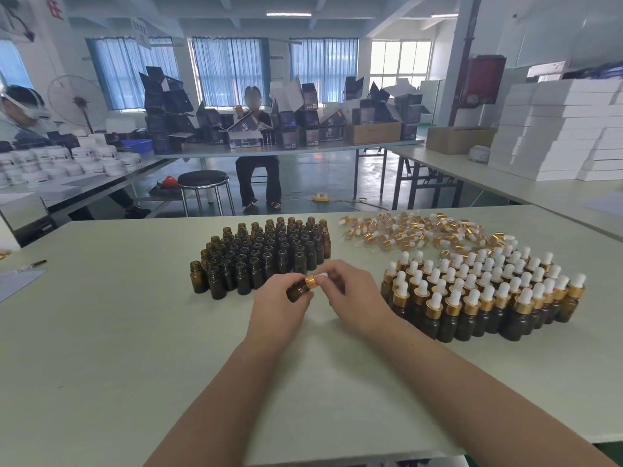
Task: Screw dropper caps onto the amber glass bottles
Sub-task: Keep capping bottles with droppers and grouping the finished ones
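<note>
left hand point(279, 299): near centre of the table point(135, 348), fingers curled round the bottle body, thumb over its top side.
bottle point(297, 292): amber, tilted, neck pointing far-right; held in the left hand, just in front of the open bottles. Can't tell if its base touches the table.
cap point(310, 281): gold collar sits on the bottle neck, white bulb sticks out toward the right hand. How far it is threaded on: can't tell.
right hand point(354, 294): just right of the left hand, fingertips bunched together and pinching the cap at the bulb and collar; remaining fingers folded in behind.
open bottles point(266, 251): uncapped, upright, tight block at far centre, directly behind the hands. One stands slightly off the block at its near-left corner.
capped bottles point(482, 294): upright, packed cluster to the right of the hands, each with gold collar and white bulb. Right forearm passes just beside the cluster's near-left edge.
loose caps point(414, 230): scattered pile lying on their sides, far right, behind the capped bottles.
pen point(35, 264): flat at the table's left edge, beside a sheet of paper point(17, 284).
background: black stool point(204, 180) on the floor past the table; seated person point(258, 156) at a far table loaded with dark cartons; white boxes point(556, 129) stacked far right; white jars point(67, 160) and a fan point(77, 101) far left.
</note>
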